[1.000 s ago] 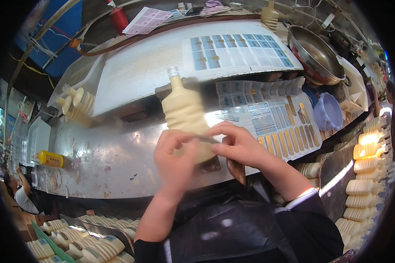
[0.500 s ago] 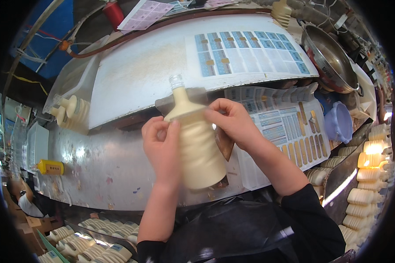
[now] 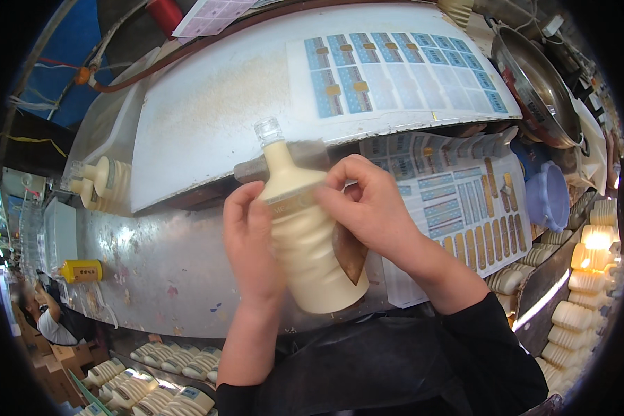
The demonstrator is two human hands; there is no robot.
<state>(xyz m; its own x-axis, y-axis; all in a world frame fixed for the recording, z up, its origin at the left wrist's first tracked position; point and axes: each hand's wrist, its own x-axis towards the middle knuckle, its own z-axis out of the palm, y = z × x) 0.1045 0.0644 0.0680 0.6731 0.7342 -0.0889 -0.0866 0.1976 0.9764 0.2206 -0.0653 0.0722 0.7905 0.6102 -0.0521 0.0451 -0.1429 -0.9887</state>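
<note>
A cream, ribbed bottle (image 3: pixel 312 267) with a clear threaded neck leans against a grey padded rest (image 3: pixel 308 154), neck pointing away from me. Across its shoulder lies a thin, shiny label strip (image 3: pixel 292 202). At the strip's left end, my left hand (image 3: pixel 249 236) is closed, thumb and forefinger against the bottle's side. My right hand (image 3: pixel 364 197) pinches at the other end, fingertips on the bottle's shoulder. Below the right palm hangs a flat brown piece with a pointed corner (image 3: pixel 349 255); its upper part is hidden, so I cannot tell whether that hand holds it.
Blue and gold label sheets (image 3: pixel 457 208) lie right of the bottle, with more labels (image 3: pixel 395 73) on the white board (image 3: pixel 208 104) beyond. A metal pan (image 3: pixel 537 83) and a lilac bucket (image 3: pixel 548 196) stand at right. Finished-looking bottles (image 3: pixel 166 388) fill a tray at lower left.
My view has shifted slightly. The strip's printed face now shows flat against the bottle's shoulder. My right hand's fingertips have moved inward over the bottle, and the brown piece overlaps its right side.
</note>
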